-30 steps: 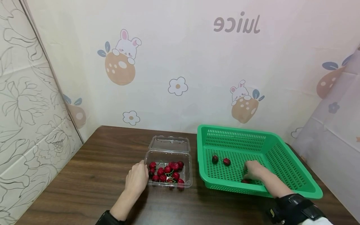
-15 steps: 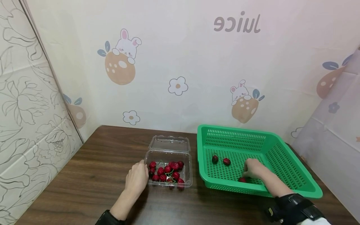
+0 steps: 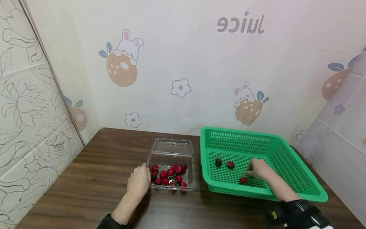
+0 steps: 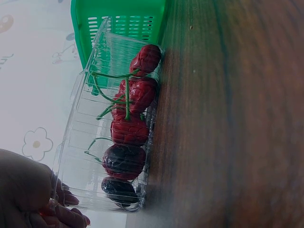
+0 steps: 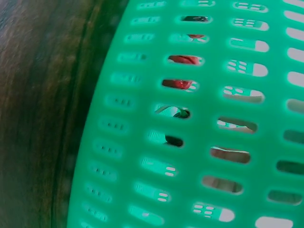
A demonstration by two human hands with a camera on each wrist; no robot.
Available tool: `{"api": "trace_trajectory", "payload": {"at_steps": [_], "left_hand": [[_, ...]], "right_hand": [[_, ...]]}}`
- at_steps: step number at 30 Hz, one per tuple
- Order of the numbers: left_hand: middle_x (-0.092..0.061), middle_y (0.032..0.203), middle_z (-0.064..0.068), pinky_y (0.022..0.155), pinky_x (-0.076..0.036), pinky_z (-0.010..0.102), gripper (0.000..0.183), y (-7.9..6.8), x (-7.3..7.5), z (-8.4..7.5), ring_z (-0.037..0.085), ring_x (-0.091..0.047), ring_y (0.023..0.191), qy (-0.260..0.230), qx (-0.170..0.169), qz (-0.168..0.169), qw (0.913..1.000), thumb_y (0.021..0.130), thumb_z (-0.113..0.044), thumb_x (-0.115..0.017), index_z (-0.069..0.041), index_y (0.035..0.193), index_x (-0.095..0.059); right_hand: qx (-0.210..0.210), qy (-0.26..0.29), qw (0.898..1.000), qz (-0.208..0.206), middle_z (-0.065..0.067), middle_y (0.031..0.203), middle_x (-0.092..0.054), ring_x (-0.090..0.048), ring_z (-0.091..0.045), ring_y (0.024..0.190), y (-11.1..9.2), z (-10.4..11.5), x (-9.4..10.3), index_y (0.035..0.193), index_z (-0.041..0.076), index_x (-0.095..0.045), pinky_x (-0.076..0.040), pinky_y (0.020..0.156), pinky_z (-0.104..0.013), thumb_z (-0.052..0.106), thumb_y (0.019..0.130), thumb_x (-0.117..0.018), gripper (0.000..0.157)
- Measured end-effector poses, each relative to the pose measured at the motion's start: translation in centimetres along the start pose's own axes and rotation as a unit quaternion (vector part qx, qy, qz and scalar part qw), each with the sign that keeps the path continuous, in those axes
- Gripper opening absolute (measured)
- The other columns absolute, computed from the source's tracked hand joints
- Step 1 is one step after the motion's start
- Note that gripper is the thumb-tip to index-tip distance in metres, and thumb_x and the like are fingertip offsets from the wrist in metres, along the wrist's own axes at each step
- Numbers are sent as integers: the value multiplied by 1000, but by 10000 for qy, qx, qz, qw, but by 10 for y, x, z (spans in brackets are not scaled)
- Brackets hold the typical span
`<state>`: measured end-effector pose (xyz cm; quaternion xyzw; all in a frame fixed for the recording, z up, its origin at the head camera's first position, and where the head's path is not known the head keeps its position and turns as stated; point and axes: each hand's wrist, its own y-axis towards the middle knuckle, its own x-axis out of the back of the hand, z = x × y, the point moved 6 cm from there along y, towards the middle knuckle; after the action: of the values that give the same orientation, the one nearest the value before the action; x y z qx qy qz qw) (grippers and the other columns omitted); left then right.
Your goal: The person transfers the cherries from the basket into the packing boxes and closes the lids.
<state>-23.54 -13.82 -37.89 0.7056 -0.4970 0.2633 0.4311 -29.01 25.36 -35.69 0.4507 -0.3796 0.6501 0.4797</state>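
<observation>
at table [image 3: 186,210] | left hand [image 3: 139,180] grips box [image 3: 177,158] | right hand [image 3: 260,170] by cherry [image 3: 243,180] in basket [image 3: 234,190], grip unclear

One green basket [image 3: 237,191] holds three cherries [image 3: 230,164]; one clear box [image 3: 170,158] holds at least ten.

Left hand [image 3: 138,181]: back upward, fingers [image 4: 71,217] curled in a grip, tips hidden from the head view. Left forearm [image 3: 125,208]: behind the fingers and to their left, slanting in from the body. Right hand [image 3: 259,169]: back upward, fingers bent, tips directed down and leftward; whether they pinch, not discernible. Right forearm [image 3: 281,187]: behind its fingers and to their right, slanting inward. Hands: well apart.
</observation>
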Motion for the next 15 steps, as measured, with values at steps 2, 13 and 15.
{"api": "trace_trajectory", "payload": {"at_steps": [2, 13, 15], "left_hand": [[-58, 69, 15, 40, -40, 43, 11, 0, 0, 0, 37, -58, 58, 10, -19, 5, 10000, 84, -6, -52, 1, 77, -54], [-59, 71, 15, 42, -41, 43, 11, 1, -3, 2, 37, -59, 60, 58, 52, 47, 10000, 85, -7, -52, 2, 80, -56], [-59, 71, 15, 41, -41, 43, 12, 1, -3, 2, 37, -59, 60, 59, 75, 57, 9999, 85, -8, -52, 2, 80, -56]], "right_hand": [[-52, 57, 10000, 2, 4, 50, -28, -25, -9, 45, 0, -1, 2, 55, 11, -43, -25, 46, -26, 8, 78, -64, 31], [-86, 15, 9998, -204, -3, 67, -54, -48, -15, 57, 1, -2, 12, 76, 0, -59, -39, 51, -32, 10, 80, -63, 12], [-118, 20, 9995, -277, -3, 68, -54, -49, -15, 58, 0, -1, 14, 78, 0, -58, -40, 52, -32, 11, 80, -63, 12]]}}
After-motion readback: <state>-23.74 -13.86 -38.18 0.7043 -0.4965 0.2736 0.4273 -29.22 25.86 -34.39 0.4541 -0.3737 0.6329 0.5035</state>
